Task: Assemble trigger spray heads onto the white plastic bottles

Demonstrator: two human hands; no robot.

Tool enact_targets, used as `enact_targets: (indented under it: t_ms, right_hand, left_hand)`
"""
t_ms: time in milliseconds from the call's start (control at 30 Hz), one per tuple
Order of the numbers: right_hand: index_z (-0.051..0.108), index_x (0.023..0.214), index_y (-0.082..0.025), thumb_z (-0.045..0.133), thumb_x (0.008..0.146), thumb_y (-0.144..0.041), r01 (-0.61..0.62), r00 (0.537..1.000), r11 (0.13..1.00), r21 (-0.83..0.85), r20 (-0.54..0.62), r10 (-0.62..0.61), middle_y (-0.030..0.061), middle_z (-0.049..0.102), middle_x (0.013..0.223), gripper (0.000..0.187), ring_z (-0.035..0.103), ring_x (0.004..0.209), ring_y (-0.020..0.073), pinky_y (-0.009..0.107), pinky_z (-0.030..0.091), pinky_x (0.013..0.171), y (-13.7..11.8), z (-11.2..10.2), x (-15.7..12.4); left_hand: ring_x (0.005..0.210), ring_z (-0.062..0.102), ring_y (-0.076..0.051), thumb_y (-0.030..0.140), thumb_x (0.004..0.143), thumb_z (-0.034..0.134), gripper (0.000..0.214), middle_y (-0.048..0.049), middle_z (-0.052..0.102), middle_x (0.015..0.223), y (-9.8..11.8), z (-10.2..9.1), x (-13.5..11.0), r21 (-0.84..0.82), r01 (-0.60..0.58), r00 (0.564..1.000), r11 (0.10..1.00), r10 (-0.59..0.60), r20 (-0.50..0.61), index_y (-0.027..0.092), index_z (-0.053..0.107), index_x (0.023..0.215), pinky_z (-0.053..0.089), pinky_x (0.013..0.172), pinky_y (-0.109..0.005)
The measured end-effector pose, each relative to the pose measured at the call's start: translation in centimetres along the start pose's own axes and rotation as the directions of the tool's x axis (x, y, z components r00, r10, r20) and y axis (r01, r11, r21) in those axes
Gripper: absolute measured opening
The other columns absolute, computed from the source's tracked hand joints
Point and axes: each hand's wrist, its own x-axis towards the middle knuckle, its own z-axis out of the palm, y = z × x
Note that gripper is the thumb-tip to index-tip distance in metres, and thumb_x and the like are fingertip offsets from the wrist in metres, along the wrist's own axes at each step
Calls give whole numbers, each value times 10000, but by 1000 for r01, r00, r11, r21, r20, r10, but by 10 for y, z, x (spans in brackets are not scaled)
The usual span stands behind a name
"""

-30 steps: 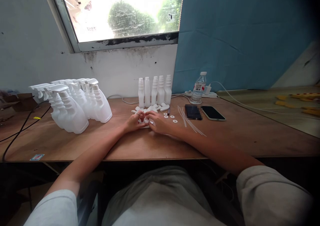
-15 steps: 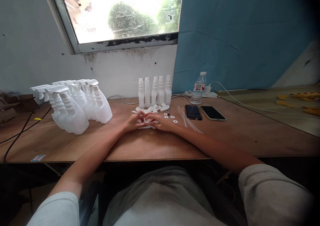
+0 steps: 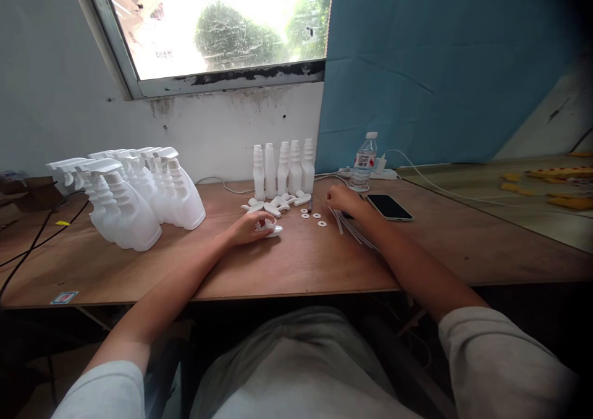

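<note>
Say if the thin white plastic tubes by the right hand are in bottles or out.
Out: the thin white plastic tubes lie bare on the brown wooden table, beside the right hand.

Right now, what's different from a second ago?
The right grip left the white sprayer head and moved right to the thin white tubes; whether it holds one is unclear. The left grip still holds the sprayer head; the spray bottles stayed put.

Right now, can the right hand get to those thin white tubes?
Probably yes: the right hand is right by the far ends of the thin white tubes, and nothing seems to stand between them. I can't tell whether they touch.
</note>
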Motion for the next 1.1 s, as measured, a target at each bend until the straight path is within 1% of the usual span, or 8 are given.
enact_targets:
  t_ms: [167,333,500,633,700,800,933,1100]
  right_hand:
    - [712,634,-80,657,701,-192,-66,978,998,8,200,63,123,681,635,142,635,596,214,272,449,562,12,1,0]
    - [661,546,-94,621,732,-170,-70,964,997,23,260,61,96,639,557,205,606,528,177,266,443,559,9,3,0]
    - [679,596,-92,651,724,-239,-79,973,997,14,219,74,114,646,584,197,627,583,210,287,446,579,11,8,3]
    - [703,687,-88,622,761,-353,-104,983,994,18,153,100,146,669,658,287,657,678,249,292,456,600,12,8,8]
    - [699,714,-87,560,805,-373,-107,992,992,63,73,102,150,672,659,331,663,692,247,281,455,606,12,6,10]
    - [654,671,-108,503,822,-317,-73,995,967,244,-50,87,107,661,592,299,616,533,178,242,433,546,8,4,9]
    - [578,755,-133,493,787,-222,9,986,832,555,-143,84,28,634,544,127,455,349,84,192,341,406,-5,2,3]
    - [463,865,-173,495,785,-274,143,989,512,847,-144,-38,-1,605,585,132,436,342,74,187,289,364,-29,2,-10]
  left_hand:
    - [749,557,-119,395,823,610,321,-63,649,949,2,-1,1,-9,-5,1000,1000,5,8,163,630,1044,464,682,-222]
    - [759,572,-120,403,850,584,317,-56,647,931,-2,-1,-1,29,-21,1000,999,20,16,167,626,1058,461,684,-222]
    - [763,564,-118,402,860,568,311,-51,646,965,-3,0,-2,44,-42,999,998,42,-5,182,622,1073,462,693,-225]
    - [768,574,-122,413,871,557,322,-47,647,956,-3,-1,-4,47,-26,1000,999,25,11,188,614,1095,464,707,-237]
    - [768,581,-123,410,875,556,321,-44,644,937,-3,-2,-4,37,-16,1000,999,15,24,186,613,1098,467,719,-242]
    - [766,579,-121,418,872,559,323,-44,630,922,-4,-2,-2,13,-23,999,1000,22,40,176,619,1077,471,734,-247]
    - [739,557,-115,441,862,561,322,-43,614,917,-5,1,1,-12,-49,999,999,49,13,171,629,1024,468,712,-243]
    - [680,521,-102,423,825,603,345,-21,590,819,-5,3,1,-26,-16,999,1000,15,-33,174,613,1064,452,671,-220]
